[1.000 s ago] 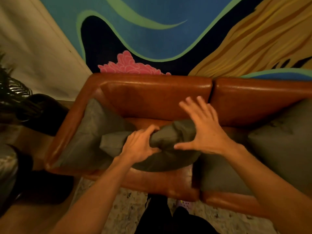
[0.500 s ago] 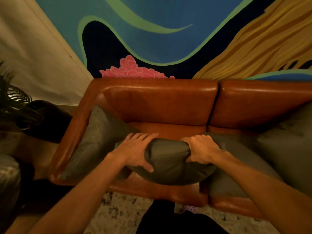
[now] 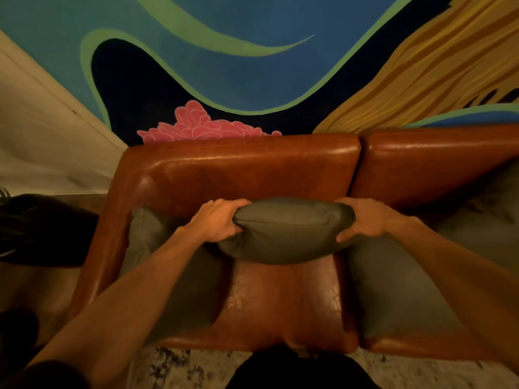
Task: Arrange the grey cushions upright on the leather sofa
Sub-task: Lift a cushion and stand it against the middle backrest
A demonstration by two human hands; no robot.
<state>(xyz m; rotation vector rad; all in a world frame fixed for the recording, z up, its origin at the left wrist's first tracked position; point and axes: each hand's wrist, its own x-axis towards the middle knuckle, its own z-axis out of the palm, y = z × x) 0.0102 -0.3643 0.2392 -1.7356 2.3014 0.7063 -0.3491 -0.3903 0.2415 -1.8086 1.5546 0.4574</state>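
Head view looks down over my two forearms at the leather sofa (image 3: 252, 169), and I have one grey cushion (image 3: 286, 231) gripped by its two ends: my left hand (image 3: 219, 220) is clenched over its left end, fingers curled across the top and thumb underneath, and my right hand (image 3: 365, 219) is clamped on its right end the same way. I hold the cushion with its seam edge facing up, in front of the left backrest panel and close to the seam between the two back panels; I cannot tell whether its lower edge is resting on the seat or whether its back face touches the backrest. I judge this one as nearly placed but not finished, since I have not let go and it has not shown it can stand alone. A second grey cushion (image 3: 146, 234) sits in the left corner of the sofa against the armrest, partly hidden by my left arm, and it looks slumped rather than properly upright. A third grey cushion (image 3: 393, 290) lies flat on the right seat, reaching to its front edge, and more grey fabric (image 3: 488, 209) leans toward the right edge of the view, cut off. So most of the work is left: seat this one, then stand up the others.
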